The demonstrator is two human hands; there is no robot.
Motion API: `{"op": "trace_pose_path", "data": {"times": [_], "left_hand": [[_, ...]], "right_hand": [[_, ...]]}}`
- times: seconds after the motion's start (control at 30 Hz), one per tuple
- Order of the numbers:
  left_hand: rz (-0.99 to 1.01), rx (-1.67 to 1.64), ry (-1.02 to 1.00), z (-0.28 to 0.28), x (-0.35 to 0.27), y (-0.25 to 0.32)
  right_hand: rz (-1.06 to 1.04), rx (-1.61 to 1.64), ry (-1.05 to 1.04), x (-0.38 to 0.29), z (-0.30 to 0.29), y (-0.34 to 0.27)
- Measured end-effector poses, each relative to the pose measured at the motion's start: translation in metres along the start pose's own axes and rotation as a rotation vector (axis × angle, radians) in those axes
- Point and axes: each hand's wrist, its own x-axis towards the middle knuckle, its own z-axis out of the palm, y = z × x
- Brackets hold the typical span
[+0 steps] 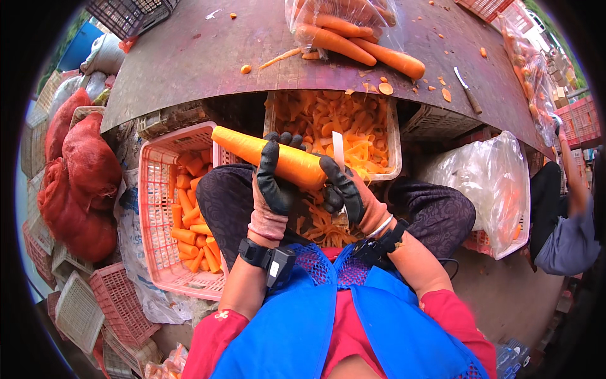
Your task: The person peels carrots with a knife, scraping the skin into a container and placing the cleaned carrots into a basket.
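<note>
My left hand [277,182], in a dark-coated work glove, grips a large carrot [272,156] that looks peeled. The carrot is tilted, with its thick end towards my right hand [348,189]. That hand wears a similar glove and touches the thick end with its thumb. A hand tool with a flat, pale strip [338,148] is held in the right hand; whether it is a peeler or a knife is hidden by the fingers. Below the carrot, a crate [397,142] holds peelings and carrot scraps [331,116]. More peelings [326,220] lie between my legs.
On the left, a pink plastic crate [156,227] holds several cut carrot pieces [194,222]. The tabletop [189,61] ahead bears bagged carrots [341,42] and a knife [467,90]. Red mesh sacks [85,175] stand left; a plastic-lined crate [487,189] and another person [565,237] are right.
</note>
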Motion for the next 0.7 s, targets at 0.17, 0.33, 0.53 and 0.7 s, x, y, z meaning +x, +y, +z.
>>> {"op": "trace_pose_path", "data": {"times": [0.17,0.33,0.53,0.7], "left_hand": [[0.035,0.378,-0.328,0.019,-0.017,0.008],[-0.35,0.214,-0.421,0.019,-0.022,0.053],[-0.663,0.547,-0.336,0.05,-0.046,0.032],[-0.646,0.462,-0.258,0.037,-0.038,0.01]], "right_hand": [[-0.094,0.001,-0.011,-0.007,-0.001,-0.013],[-0.222,-0.259,-0.268,-0.034,-0.023,-0.076],[-0.456,-0.665,-0.207,-0.02,-0.026,-0.09],[-0.771,0.01,0.182,-0.01,-0.032,-0.079]]}}
